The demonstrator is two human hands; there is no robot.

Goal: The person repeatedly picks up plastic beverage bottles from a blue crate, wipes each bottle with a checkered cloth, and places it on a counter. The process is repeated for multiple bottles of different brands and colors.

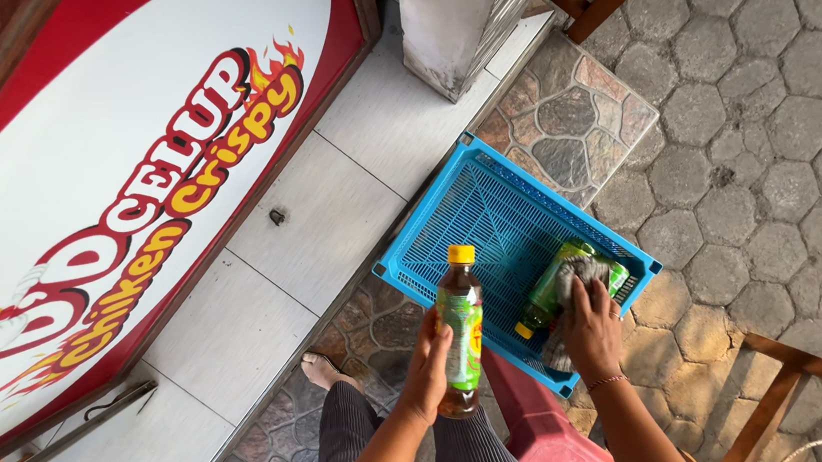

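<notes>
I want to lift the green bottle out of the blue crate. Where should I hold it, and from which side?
Grip the green bottle around its body, just above the yellow cap end, coming from above. It lies on its side in the blue crate, neck toward the near wall. The right hand rests on it with a grey cloth, so wrapping the fingers over the rounded body seems easiest.

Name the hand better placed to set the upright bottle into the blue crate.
Left, probably. The left hand already grips the yellow-capped bottle of brown drink beside the blue plastic crate; the right hand presses a grey cloth on the green bottle.
</notes>
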